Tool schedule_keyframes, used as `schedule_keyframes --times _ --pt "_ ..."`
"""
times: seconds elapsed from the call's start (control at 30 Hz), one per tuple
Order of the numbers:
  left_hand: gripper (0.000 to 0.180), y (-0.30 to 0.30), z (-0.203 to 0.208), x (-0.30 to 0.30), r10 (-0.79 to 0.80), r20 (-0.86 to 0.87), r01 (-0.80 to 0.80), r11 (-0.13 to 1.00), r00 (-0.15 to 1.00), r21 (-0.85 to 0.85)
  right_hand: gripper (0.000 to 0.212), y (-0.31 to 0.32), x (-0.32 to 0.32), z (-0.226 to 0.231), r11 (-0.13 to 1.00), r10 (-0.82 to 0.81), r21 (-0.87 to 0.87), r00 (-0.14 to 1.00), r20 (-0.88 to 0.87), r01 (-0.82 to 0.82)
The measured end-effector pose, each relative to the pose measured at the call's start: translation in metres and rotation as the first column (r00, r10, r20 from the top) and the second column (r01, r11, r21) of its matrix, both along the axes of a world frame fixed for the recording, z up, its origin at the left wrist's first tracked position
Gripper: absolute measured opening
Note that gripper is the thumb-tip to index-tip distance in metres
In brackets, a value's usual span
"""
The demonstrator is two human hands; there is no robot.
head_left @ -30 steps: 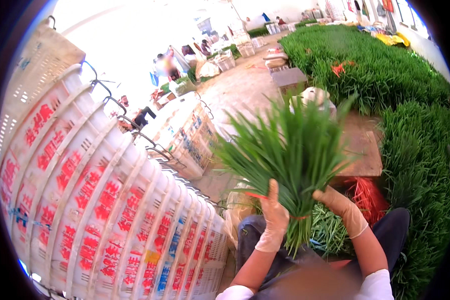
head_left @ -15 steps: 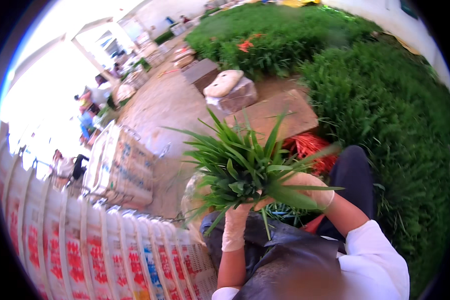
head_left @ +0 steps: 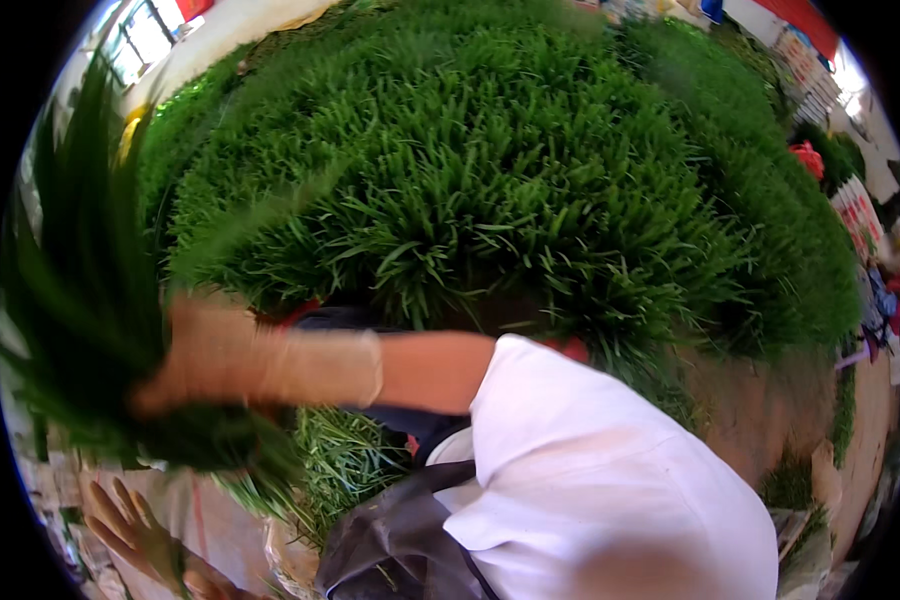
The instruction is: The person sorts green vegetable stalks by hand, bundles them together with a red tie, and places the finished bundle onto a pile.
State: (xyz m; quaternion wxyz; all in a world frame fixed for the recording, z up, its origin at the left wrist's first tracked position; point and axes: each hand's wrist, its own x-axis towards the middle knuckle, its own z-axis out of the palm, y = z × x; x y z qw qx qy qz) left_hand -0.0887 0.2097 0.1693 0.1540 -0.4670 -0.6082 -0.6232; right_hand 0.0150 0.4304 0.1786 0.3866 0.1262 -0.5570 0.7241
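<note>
My right hand (head_left: 210, 355), in a thin pale glove, reaches across to the left and is closed round a large bunch of long green leaves (head_left: 85, 290). The bunch stands nearly upright at the left rim, its leaf tips pointing up, and both it and the hand are blurred. Below it, at the lower left, my left hand (head_left: 145, 540) has its fingers spread and holds nothing. It is apart from the bunch. Loose cut leaves (head_left: 345, 465) lie beside my lap, just below my right forearm. A dark apron (head_left: 390, 545) covers my lap.
A broad mass of upright green leafy plants (head_left: 490, 170) fills the area in front of me. Brown floor (head_left: 765, 400) shows at the right, with crates (head_left: 858, 215) and a red bag (head_left: 808, 160) farther off. A window (head_left: 145, 40) is at the upper left.
My view has swung right toward the plants. Both hands were at the bunch over my lap; now the right alone holds it out at the left, and my left hand has let go.
</note>
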Motion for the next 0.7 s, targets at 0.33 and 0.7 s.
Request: schedule_keyframes --times 0.33,0.7 --pt "0.064 -0.043 -0.098 -0.085 -0.1 0.518 0.344 0.85 0.849 -0.399 0.042 0.11 0.295 0.033 0.368 -0.921 0.317 0.295 0.256 0.874" --pt "0.063 -0.038 -0.13 -0.123 -0.047 0.723 0.42 0.839 0.69 -0.346 0.044 0.15 0.331 -0.062 0.207 -0.852 0.022 0.17 0.496 0.978"
